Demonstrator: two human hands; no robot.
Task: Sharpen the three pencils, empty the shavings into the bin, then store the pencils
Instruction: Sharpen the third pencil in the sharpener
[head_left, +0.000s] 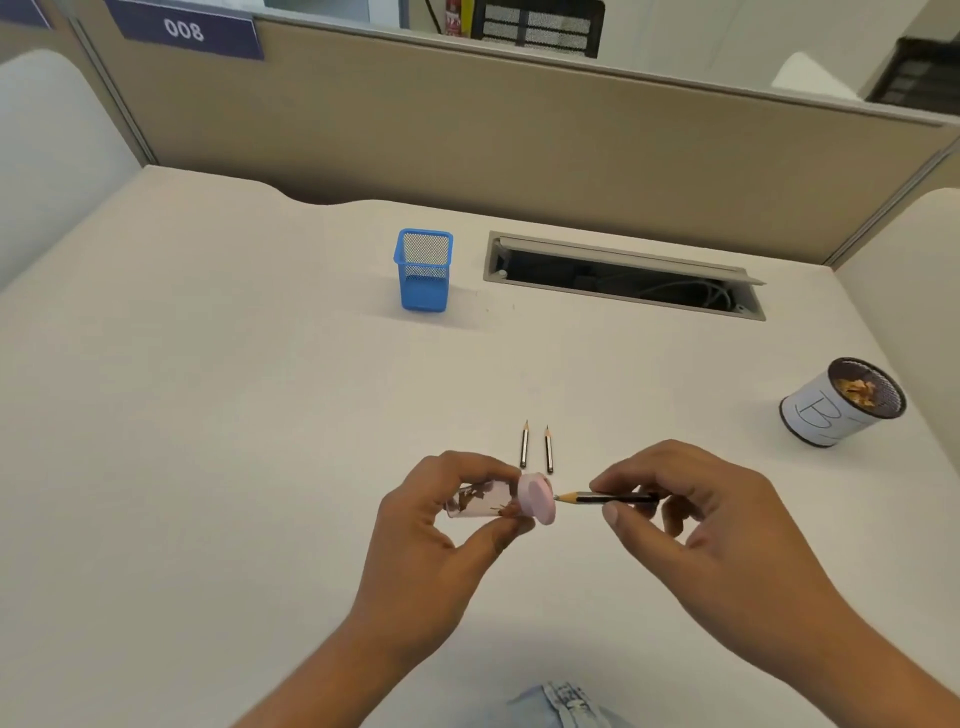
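Pink-lidded sharpener (498, 501), shavings inside, in left grip (441, 525) at bench centre; right grip (691, 514) pinches 3rd pencil (608, 498), tip at lid hole, 3 o'clock: keep coaxial, twist w/ light push.

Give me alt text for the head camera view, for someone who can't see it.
Over a pale desk, the left hand holds a pink sharpener and the right hand holds a pencil pointing at it. Two pencils lie just beyond; a blue mesh holder stands farther back, and a labelled bin with shavings at right.
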